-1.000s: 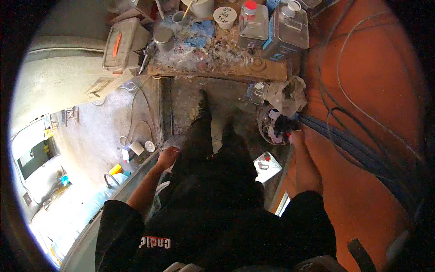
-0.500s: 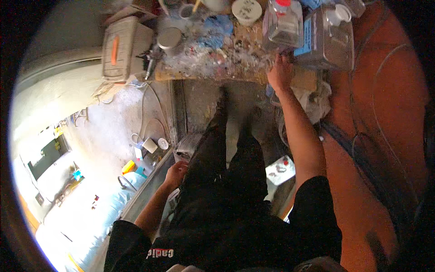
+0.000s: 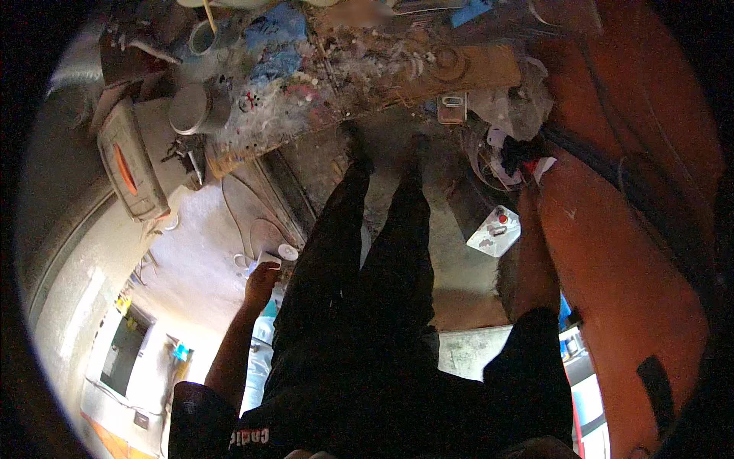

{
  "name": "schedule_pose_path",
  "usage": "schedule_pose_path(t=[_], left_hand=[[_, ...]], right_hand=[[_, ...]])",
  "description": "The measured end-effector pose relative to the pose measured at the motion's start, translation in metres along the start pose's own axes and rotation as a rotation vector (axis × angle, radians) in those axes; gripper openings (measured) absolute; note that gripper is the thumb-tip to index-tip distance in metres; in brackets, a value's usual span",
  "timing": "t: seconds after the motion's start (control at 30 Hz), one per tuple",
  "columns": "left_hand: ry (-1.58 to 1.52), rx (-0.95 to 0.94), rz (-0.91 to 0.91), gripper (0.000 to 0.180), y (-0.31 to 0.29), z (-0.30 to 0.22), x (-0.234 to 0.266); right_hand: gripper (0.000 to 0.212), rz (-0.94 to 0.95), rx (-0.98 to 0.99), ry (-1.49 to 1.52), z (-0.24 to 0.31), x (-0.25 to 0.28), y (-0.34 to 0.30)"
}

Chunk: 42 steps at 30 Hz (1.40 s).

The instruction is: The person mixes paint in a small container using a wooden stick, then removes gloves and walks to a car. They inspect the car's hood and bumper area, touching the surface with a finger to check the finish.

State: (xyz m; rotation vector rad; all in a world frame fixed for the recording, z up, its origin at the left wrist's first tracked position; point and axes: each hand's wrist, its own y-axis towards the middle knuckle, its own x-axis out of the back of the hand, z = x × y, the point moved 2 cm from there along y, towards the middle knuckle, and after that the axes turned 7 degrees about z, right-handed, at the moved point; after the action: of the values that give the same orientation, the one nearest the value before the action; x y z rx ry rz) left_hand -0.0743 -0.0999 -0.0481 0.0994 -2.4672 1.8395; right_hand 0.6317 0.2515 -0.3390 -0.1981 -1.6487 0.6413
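My left hand hangs beside my left leg, away from the workbench. Its fingers are loosely apart with nothing visible in them. On the other side, my right hand is lowered beside the red-brown wall, dark and partly lost in shadow, so its fingers do not show clearly. Just beyond it lies a dark bundle with red and white parts. The white panel with a red knob is left of my right forearm. A crumpled translucent plastic bag hangs at the bench's right end.
Paint-crusted workbench stands ahead, with a blue rag and a lidded tub on it. A plastic case with an orange handle is at left. Hoses run along the right wall.
The view has turned and shifted. My right hand has moved back and down from the clear containers on the bench to beside the wall. My left hand still hangs by my leg.
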Motion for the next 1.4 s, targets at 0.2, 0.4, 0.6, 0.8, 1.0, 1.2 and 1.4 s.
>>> schedule_pose_path(t=[0.2,0.4,0.6,0.8,1.0,1.2,1.4], left_hand=[[0.166,-0.133,0.009,0.021,0.033,-0.011,0.056],[0.242,-0.326,0.167,0.033,0.094,-0.082,0.029],[-0.011,-0.513,0.345,0.027,0.125,-0.150,0.003],[-0.339,-0.615,0.827,0.018,0.171,-0.184,-0.017],[0.649,-0.569,0.541,0.024,0.083,-0.246,-0.200],[1.061,-0.631,0.811,0.026,0.058,-0.324,-0.457],[1.014,-0.700,0.990,0.024,-0.053,-0.329,-0.662]], right_hand=[[0.024,0.500,-0.031,0.135,0.184,0.002,-0.195],[0.042,0.595,-0.229,2.512,0.256,0.012,-0.365],[0.037,0.392,-0.371,2.209,0.246,0.048,-0.355],[0.033,0.123,-0.645,2.039,0.218,0.105,-0.355],[0.024,-0.202,-0.849,1.999,0.201,0.046,-0.414],[0.021,-0.643,-1.103,2.235,0.222,-0.008,-0.464],[0.017,-1.211,-1.313,2.277,0.223,-0.012,-0.560]])
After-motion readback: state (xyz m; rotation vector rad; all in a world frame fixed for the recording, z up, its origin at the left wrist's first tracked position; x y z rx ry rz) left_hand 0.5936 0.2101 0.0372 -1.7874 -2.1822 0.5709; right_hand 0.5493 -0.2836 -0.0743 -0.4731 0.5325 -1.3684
